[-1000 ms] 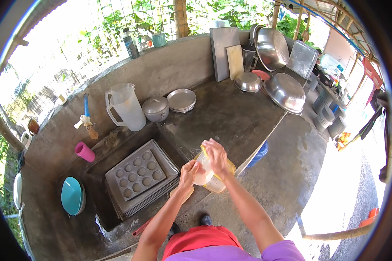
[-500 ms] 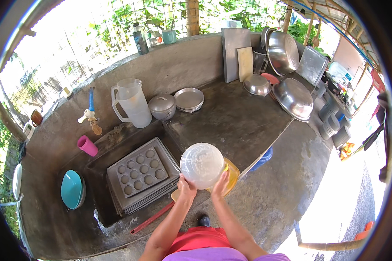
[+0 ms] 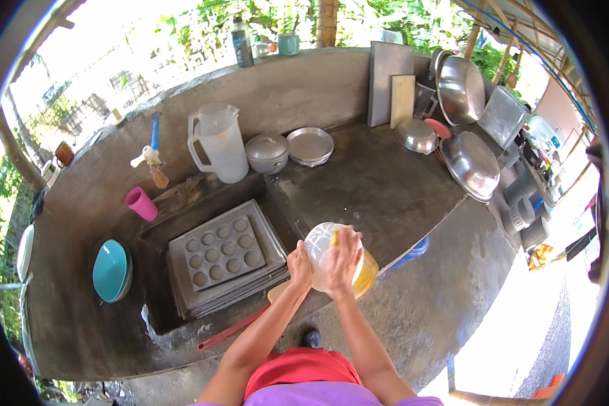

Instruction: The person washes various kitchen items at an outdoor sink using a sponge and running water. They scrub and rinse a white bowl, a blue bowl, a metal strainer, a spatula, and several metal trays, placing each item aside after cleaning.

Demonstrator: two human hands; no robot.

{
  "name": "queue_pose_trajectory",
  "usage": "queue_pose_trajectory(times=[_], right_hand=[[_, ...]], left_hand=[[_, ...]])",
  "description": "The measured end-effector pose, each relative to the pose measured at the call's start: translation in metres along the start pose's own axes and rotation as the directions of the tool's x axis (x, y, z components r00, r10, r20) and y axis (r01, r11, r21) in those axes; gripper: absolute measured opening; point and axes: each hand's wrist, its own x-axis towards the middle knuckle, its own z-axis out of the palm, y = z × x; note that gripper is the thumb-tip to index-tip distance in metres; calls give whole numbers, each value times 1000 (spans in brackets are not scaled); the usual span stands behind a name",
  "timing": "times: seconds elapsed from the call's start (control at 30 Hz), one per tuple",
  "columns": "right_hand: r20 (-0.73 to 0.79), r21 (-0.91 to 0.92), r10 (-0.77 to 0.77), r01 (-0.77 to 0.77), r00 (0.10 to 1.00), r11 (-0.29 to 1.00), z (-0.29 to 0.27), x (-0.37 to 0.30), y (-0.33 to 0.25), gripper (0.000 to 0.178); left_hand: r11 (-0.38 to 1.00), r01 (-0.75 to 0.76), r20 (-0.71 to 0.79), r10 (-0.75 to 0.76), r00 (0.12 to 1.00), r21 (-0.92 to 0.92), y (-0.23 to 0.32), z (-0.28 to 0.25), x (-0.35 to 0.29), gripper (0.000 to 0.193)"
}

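Note:
A whitish, see-through plastic bowl (image 3: 317, 238) with soap streaks is held up over the counter's front edge. My left hand (image 3: 300, 266) grips its left side, fingers closed on the rim. Across the bowl's right part lies my right hand (image 3: 345, 260), its fingertips smeared by motion. A bit of yellow sponge (image 3: 334, 238) peeks out beside those fingers; most of it is hidden under the hand. Below and behind the bowl shows part of a yellow basin (image 3: 367, 275).
Left of my hands, stacked trays topped by a muffin tin (image 3: 218, 252) sit in the sink. A red handle (image 3: 233, 327) lies along the front edge. Teal bowl (image 3: 109, 272), pink cup (image 3: 142, 204), pitcher (image 3: 221, 145), lidded pot (image 3: 266, 154) and metal basins (image 3: 468, 166) stand around.
My right hand has moved from the bowl's right rim onto its surface with the sponge. The bowl has tilted, and its round face is now partly covered. The view has shifted slightly.

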Motion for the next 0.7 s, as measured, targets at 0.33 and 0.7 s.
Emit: queue_pose_trajectory(times=[0.33, 0.7], right_hand=[[627, 778, 347, -576, 697, -250, 10, 13, 72, 46], [847, 386, 128, -763, 515, 519, 127, -83, -60, 45]], left_hand=[[974, -224, 293, 207, 933, 24, 60, -117, -28, 23], [249, -618, 482, 439, 758, 746, -6, -259, -95, 18]])
